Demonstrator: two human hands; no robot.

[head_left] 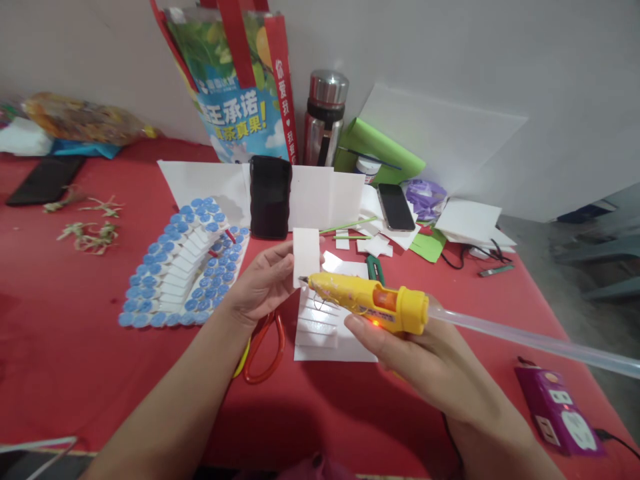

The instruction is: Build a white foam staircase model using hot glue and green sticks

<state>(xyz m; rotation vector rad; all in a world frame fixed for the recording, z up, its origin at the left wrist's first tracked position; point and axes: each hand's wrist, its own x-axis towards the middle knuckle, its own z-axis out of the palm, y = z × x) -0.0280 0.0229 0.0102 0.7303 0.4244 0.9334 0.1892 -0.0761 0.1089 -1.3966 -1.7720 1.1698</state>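
Note:
My left hand (265,280) grips a small white card piece (307,250) upright by its edges. In my right hand (415,360) is a yellow glue gun (370,300), its metal tip at the lower left part of the card; a long clear glue stick (530,341) runs out of its rear. Beneath them lies a white sheet (320,350) with several narrow strips on it. A model (175,273) of white steps bordered by blue discs rests left of my left hand. Red-handled scissors (266,353) lie below that hand.
Behind stand a black phone (270,197) against white boards (310,193), a steel flask (325,117) and a colourful bag (235,87). Card scraps (377,245) and another phone (396,207) lie to the right. A purple power strip (557,413) sits at the lower right.

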